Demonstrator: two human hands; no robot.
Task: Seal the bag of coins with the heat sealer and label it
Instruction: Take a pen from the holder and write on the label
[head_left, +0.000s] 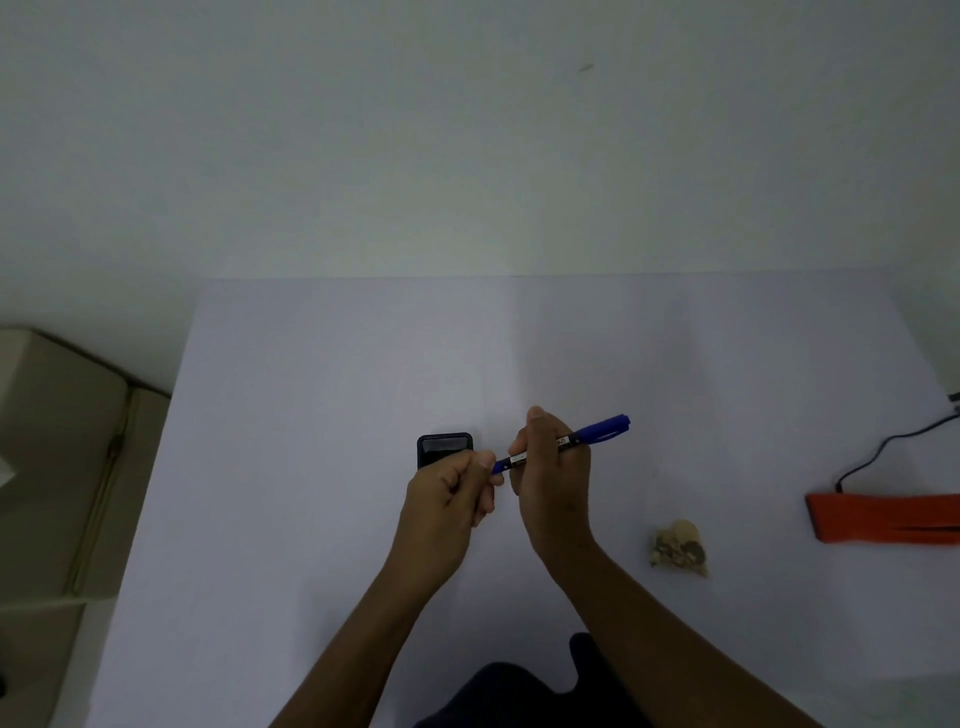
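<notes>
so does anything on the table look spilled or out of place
Nothing stands out. The bag of coins sits crumpled but closed on the table, no loose coins visible. Both hands, left hand and right hand, hold the blue marker; the orange sealer lies at the right edge.

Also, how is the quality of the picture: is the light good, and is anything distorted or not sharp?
In the head view the light is dim and flat, with faint shadows and no glare; the wide lens bends the table edges outward; the bag of coins looks soft, its coins hard to count; the blue marker in the right hand is fairly sharp; the orange heat sealer is cut off at the edge.
</notes>
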